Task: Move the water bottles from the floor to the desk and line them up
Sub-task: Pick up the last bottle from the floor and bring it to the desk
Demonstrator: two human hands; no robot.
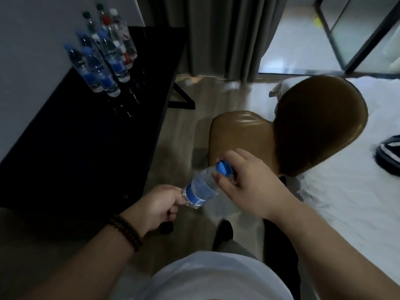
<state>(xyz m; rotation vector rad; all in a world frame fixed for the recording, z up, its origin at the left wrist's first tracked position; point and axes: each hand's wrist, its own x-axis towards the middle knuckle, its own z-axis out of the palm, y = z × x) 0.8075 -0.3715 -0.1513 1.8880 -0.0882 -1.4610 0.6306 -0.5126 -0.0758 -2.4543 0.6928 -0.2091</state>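
Note:
A clear water bottle (202,188) with a blue cap and blue label is held tilted in the air above the floor, between my two hands. My right hand (244,182) grips its neck just under the cap. My left hand (157,207) pinches its base. On the black desk (82,144) at the left, several water bottles (104,55) stand in a cluster near the wall, with blue, white, red and green caps.
A brown leather chair (292,131) stands right of the desk. A bed with a white sheet (346,191) is at the right, with a dark striped item (389,154) on it. Grey curtains (227,35) and a glass door (357,33) are behind. Wooden floor (184,126) lies between desk and chair.

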